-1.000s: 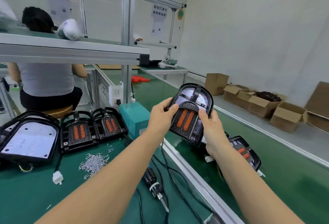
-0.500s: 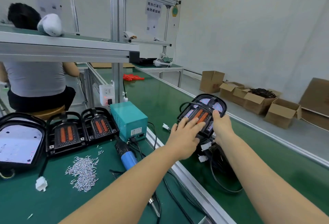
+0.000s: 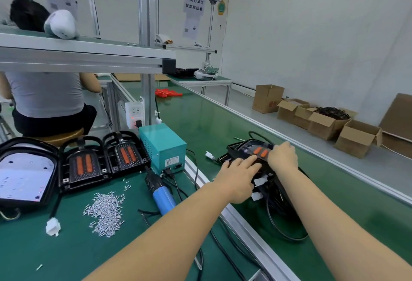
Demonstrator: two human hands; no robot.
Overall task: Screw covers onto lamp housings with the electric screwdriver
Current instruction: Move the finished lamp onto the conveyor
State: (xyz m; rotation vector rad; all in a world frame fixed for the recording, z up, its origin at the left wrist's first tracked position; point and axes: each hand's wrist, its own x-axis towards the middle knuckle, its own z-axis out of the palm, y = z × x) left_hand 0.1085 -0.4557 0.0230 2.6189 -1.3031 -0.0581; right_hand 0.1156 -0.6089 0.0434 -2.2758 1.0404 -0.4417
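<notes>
Lying on conveyor belt (image 3: 200, 120): lamp housing (image 3: 249, 150), lowered since earlier. Left hand (image 3: 237, 179) pressing flat-fingered; right hand (image 3: 283, 156) curling over its edge. Electric screwdriver (image 3: 159, 191), screws (image 3: 106, 211) idling on worktop (image 3: 55, 249).

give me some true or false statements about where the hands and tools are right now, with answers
1. Both hands rest on the black lamp housing with orange strips on the green conveyor belt. True.
2. The right hand holds the blue-handled electric screwdriver. False: it lies untouched on the green workbench.
3. The pile of small silver screws lies on the workbench. True.
4. The left hand pinches a screw. False: its fingers lie straight on the housing.
</notes>
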